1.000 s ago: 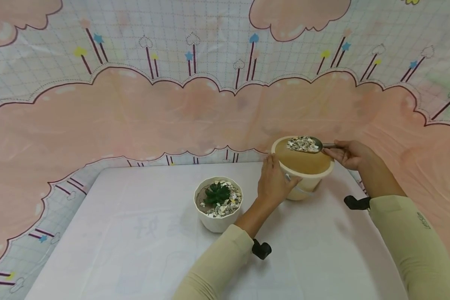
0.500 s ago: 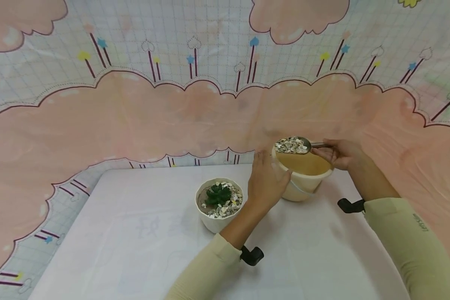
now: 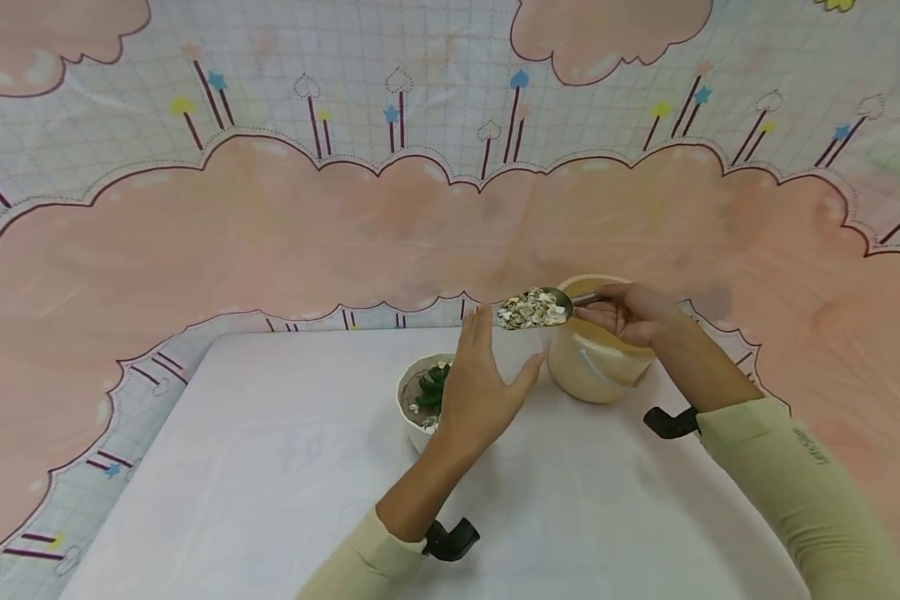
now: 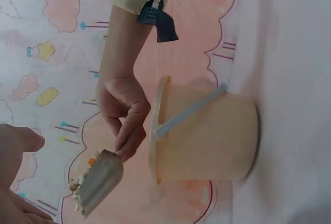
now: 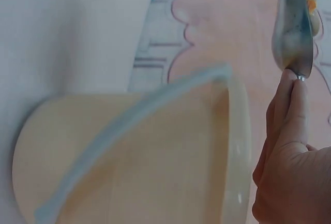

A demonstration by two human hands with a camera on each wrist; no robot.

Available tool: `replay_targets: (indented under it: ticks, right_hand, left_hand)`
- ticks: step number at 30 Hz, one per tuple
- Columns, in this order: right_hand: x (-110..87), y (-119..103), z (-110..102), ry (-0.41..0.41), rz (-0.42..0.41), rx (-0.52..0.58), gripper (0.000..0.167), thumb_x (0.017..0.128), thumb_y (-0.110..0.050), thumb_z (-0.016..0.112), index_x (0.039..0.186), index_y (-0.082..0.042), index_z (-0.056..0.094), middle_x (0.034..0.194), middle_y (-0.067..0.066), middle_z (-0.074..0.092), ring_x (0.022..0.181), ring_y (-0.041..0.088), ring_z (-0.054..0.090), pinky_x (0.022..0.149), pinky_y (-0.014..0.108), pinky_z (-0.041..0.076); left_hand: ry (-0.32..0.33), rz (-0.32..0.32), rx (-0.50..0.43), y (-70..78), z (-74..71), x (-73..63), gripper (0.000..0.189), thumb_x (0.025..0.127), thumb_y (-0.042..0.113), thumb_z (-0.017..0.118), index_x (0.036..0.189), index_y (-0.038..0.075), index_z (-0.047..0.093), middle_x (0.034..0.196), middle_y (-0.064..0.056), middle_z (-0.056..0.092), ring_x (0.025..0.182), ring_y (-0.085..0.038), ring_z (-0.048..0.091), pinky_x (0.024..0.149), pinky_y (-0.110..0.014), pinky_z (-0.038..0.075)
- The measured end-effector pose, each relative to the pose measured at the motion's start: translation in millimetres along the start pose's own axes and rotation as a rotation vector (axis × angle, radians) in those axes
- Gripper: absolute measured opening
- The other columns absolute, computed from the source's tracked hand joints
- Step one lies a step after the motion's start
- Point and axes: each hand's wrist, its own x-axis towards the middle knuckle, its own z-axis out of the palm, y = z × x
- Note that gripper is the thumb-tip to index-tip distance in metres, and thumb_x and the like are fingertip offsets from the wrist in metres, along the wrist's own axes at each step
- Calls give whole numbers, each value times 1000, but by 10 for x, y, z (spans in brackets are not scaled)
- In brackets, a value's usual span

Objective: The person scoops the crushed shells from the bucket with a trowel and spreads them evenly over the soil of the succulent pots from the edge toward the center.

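My right hand point(image 3: 633, 315) pinches the handle of a metal scoop point(image 4: 105, 180) heaped with pale stone or shell chips point(image 3: 531, 310). The scoop is held roughly level, left of and above the rim of a cream bucket point(image 3: 596, 371). In the right wrist view my fingers point(image 5: 289, 110) close on the scoop's handle end. My left hand point(image 3: 480, 396) is raised with fingers straight and thumb spread, holding nothing, its fingertips near the scoop's front. It partly hides a white scalloped flowerpot point(image 3: 414, 433) with a dark green succulent point(image 3: 432, 385) and similar chips.
A white-covered table point(image 3: 285, 450) carries the pot and the bucket. The bucket's grey-blue handle point(image 4: 191, 110) hangs down its side. A printed pink-and-white cloth point(image 3: 345, 225) stands behind the table. Black camera mounts point(image 3: 453, 540) stick out from both wrists.
The loaded scoop has moved left from over the bucket to past its rim. My left hand has let go of the bucket's rim and moved left in front of the flowerpot.
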Motion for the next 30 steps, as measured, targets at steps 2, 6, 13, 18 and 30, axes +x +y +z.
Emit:
replay_targets:
  ticks: [2,6,13,18,30]
  right_hand:
    - [54,59,35,-19,16,-15,55,116,-13,25,102,21,67,97,38,71,90,41,77,89,37,59]
    - [150,154,99,-13,33,-46,56,116,-13,25,100,20,68,96,36,72,88,39,77,90,35,58]
    - [243,269,188,49,-20,-156,48,116,-10,29,99,14,67,94,30,74,87,36,78,87,35,60]
    - [253,345,239,75,-43,-200,42,115,-8,31,101,12,65,93,29,74,85,35,78,87,35,59]
    - [163,526,303,138,-113,-268,28,115,-7,32,116,11,53,91,26,75,83,32,78,86,34,60]
  left_hand:
    - [12,-7,-5,-60,-84,-53,94,96,45,74,163,-4,30,168,-18,31,158,-34,22,122,-51,29]
    - [45,-8,13,-199,-237,-142,96,94,45,77,162,-5,32,167,-20,33,157,-36,24,121,-56,30]
    - [14,-64,71,-438,-370,-283,103,91,48,81,163,-5,29,168,-21,29,158,-34,21,116,-63,35]
    - [-32,-120,72,-555,-405,-380,106,91,50,80,164,-4,26,170,-19,25,159,-32,16,116,-61,35]
    - [-75,-171,113,-742,-484,-470,116,86,54,83,163,-8,23,169,-24,25,159,-37,14,118,-62,32]
